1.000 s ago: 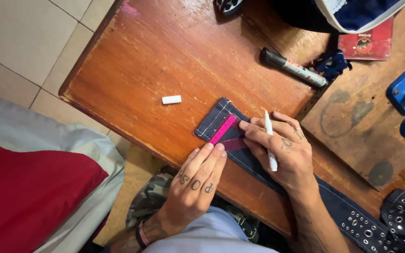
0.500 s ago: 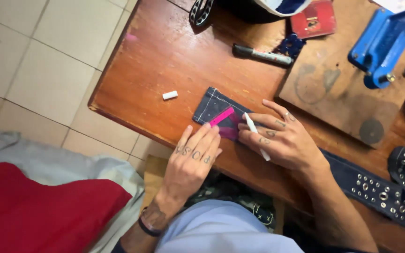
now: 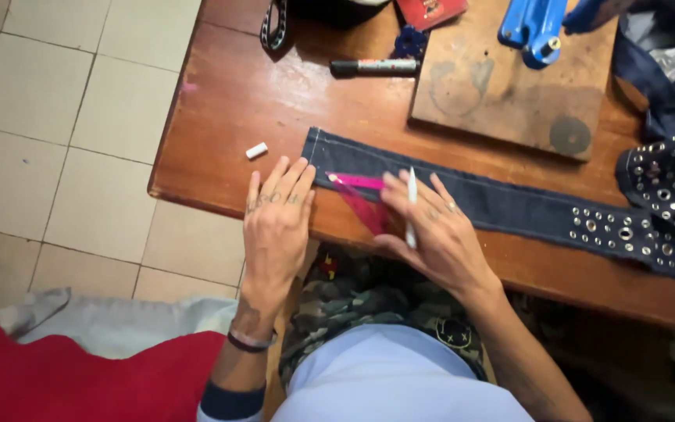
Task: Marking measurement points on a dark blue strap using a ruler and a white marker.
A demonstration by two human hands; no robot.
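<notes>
A dark denim strip lies along the front edge of a wooden table; its right part carries several metal studs and eyelets. A pink translucent set square rests on the strip's left end. My left hand lies flat, fingers spread, touching the strip's left end beside the set square. My right hand presses down on the set square and holds a white marking pen between its fingers.
A small white chalk piece lies on the table left of the strip. A black marker, a wooden board and a blue metal tool sit further back. Studded dark fabric lies right. Tiled floor lies left.
The view has swung, showing the whole strip. Both hands remain at the strip's left end; the set square now lies flatter under my right hand.
</notes>
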